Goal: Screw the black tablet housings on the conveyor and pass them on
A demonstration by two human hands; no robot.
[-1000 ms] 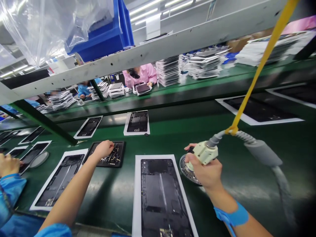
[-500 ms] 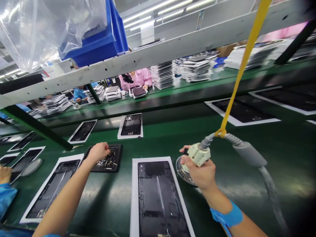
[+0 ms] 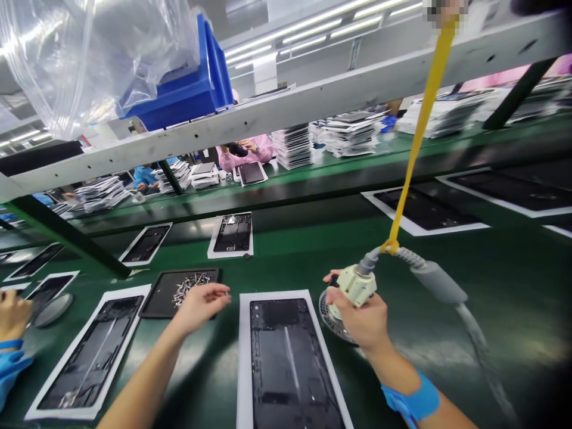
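Note:
My left hand is closed in a pinch at the right edge of a black tray that holds a heap of small metallic parts. Something tiny shows at its fingertips, too small to name. Directly in front of me lies a black tablet-like housing on a white sheet. My right hand is wrapped round a pale green handheld tool, which hangs from a yellow strap. Under the tool is a round perforated metal disc.
Another housing lies at left, near a co-worker's hand. More housings on sheets line the green surface. A grey cable hangs at right. Above are a metal rail and a blue bin.
My left hand has moved right from the heap of parts to the tray's right edge. My right hand stays on the tool. The view has shifted slightly.

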